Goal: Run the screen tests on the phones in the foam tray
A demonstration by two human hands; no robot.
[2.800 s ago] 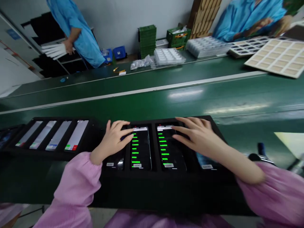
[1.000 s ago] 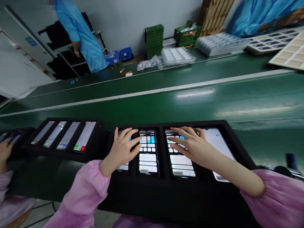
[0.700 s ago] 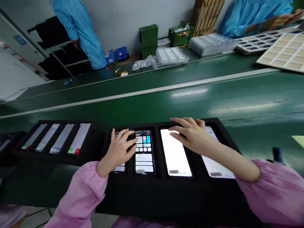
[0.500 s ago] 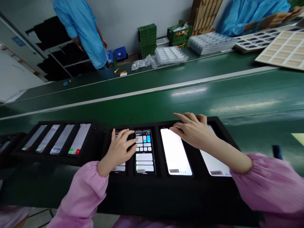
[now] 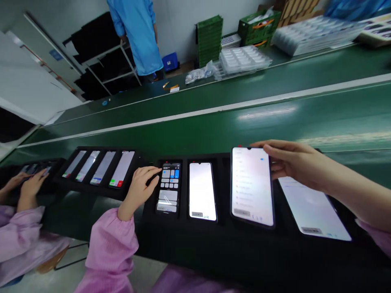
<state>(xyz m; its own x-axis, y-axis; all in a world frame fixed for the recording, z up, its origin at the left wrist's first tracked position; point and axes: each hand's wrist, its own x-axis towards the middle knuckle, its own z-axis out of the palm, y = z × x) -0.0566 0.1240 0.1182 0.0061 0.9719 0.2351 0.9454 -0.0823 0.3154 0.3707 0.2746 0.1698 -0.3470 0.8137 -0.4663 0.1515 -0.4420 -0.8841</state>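
Observation:
A black tray (image 5: 195, 244) in front of me holds several phones with lit screens. My left hand (image 5: 139, 188) rests open at the tray's left end, its fingertips on the top left of the phone showing a control panel (image 5: 168, 188). Beside that phone lies a white-screen phone (image 5: 201, 191). My right hand (image 5: 295, 160) grips the top right edge of a third phone (image 5: 252, 185) and holds it tilted up out of its slot. A fourth phone (image 5: 311, 207) lies under my right forearm, screen white.
A second black tray (image 5: 100, 188) with several lit phones sits to the left. A co-worker's hands (image 5: 26, 183) in pink sleeves work at the far left. The green conveyor belt (image 5: 244, 122) runs behind. A person in a blue coat (image 5: 137, 32), green crates (image 5: 210, 38) and clear plastic trays (image 5: 244, 59) stand beyond.
My right hand has taken hold of the third phone and raised it from the tray. The second phone's screen turned white. The view has shifted left, and co-worker's hands now show.

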